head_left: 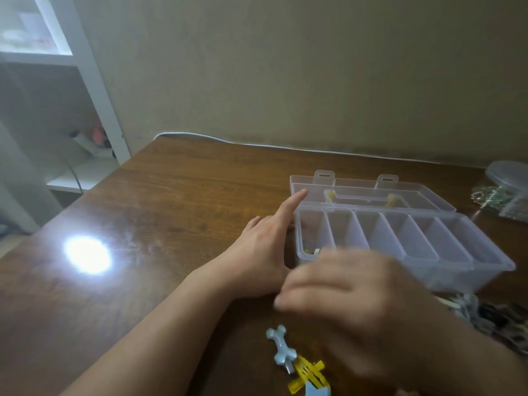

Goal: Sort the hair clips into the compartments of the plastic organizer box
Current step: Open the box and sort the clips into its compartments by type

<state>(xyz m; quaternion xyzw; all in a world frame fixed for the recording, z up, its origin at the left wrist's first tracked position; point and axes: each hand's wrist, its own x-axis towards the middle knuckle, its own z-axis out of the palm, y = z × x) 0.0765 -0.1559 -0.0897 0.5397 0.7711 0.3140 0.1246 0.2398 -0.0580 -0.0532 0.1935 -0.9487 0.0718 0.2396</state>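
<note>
Head view. Brown wood-grain table (177, 195), glossy, carrying a round white glare of lamplight at left.

Clear plastic organizer box (405, 247), rectangular, translucent, thin-walled, standing at right centre of the table. Its hinged lid (371, 192) is thrown open and lies flat behind it, two latch tabs at the far edge. The box is split by upright dividers into a row of long narrow compartments. The leftmost compartment holds a few small pieces at its near end, one yellowish, one white; too small to identify. The other compartments show nothing you can make out.

Your left hand (265, 247): fingers straight and extended, palm down, lying just beside the box's left end wall; contact with the wall cannot be told. It holds nothing.

Your right hand (351, 295): blurred, in front of the box's near wall, fingers curled inward. Whether it pinches anything cannot be told.

Hair clips still loose on the table: a pale grey bone-shaped plastic hair clip (281, 348), smooth and rounded, near the bottom edge; touching it, a yellow ribbed plastic hair clip (307, 372); a light blue flat piece (318, 391) beneath that. A heap of dark and white hair clips (483, 312) lies at right, near the box's front corner.
</note>
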